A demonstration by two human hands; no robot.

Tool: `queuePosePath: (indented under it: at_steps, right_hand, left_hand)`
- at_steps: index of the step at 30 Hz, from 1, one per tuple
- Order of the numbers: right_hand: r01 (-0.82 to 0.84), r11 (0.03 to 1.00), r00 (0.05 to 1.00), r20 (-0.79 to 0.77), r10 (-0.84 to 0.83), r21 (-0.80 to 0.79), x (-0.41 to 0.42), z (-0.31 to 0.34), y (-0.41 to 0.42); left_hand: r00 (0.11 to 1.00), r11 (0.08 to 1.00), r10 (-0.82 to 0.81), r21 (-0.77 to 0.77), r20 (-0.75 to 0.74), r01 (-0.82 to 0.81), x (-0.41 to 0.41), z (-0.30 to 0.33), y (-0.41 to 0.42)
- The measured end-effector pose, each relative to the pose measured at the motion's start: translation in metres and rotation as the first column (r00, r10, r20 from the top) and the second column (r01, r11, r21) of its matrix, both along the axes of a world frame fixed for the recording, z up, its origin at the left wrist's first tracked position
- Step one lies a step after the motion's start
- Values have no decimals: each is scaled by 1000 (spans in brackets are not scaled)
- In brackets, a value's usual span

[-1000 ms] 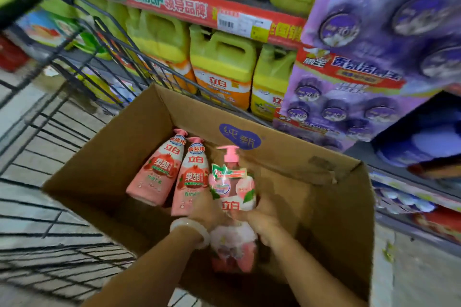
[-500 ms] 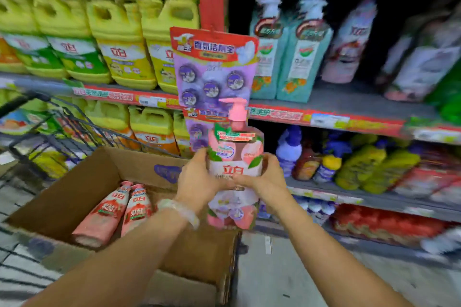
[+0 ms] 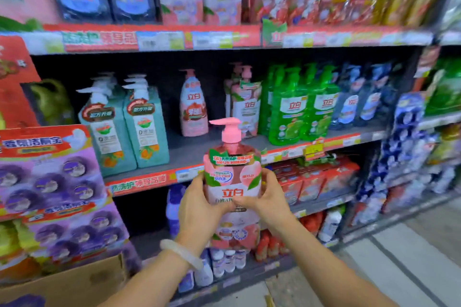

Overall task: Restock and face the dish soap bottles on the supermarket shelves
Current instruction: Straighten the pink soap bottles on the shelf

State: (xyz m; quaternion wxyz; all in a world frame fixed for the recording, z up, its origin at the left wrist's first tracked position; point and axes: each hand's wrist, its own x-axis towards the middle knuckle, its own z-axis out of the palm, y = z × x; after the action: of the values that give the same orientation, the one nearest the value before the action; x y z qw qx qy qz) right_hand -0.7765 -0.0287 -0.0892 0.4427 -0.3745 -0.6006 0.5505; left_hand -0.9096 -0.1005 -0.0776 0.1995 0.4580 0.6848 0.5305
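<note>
Bottle's coming up: pink pump bottle (image 3: 233,182) is now lifted clear of the cardboard box (image 3: 74,281) and facing the middle shelf (image 3: 189,152). Left hand (image 3: 199,212) and right hand (image 3: 268,200) are both gripping its sides, label toward the camera. Not shelved yet; matching pink bottles (image 3: 245,104) are sitting at the back, open space in front. Teal bottles (image 3: 124,122) and green bottles (image 3: 299,107) are flanking that slot.
</note>
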Motion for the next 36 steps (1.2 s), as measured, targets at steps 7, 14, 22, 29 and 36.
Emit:
queuePosePath:
  at_steps: [7,14,22,29,36]
  right_hand:
    - [68,994,998,1,-68,86,3,25,97]
    - [21,993,999,23,-24,119,-30,44,206]
    - [-31,992,994,112,17,125,-41,40,276]
    - [-92,989,987,139,76,116,-35,34,303]
    - [-168,976,969,205,138,138,-26,27,313]
  left_hand:
    - [999,990,-25,139,-23,28,3,16,107]
    - [998,981,36,192,-54,-25,-26,30,213]
    - [992,978,95,196,-86,-77,-39,15,280]
    - [985,976,126,191,-117,-102,-35,7,300]
    - [991,984,110,152,-82,-96,-30,-1,301]
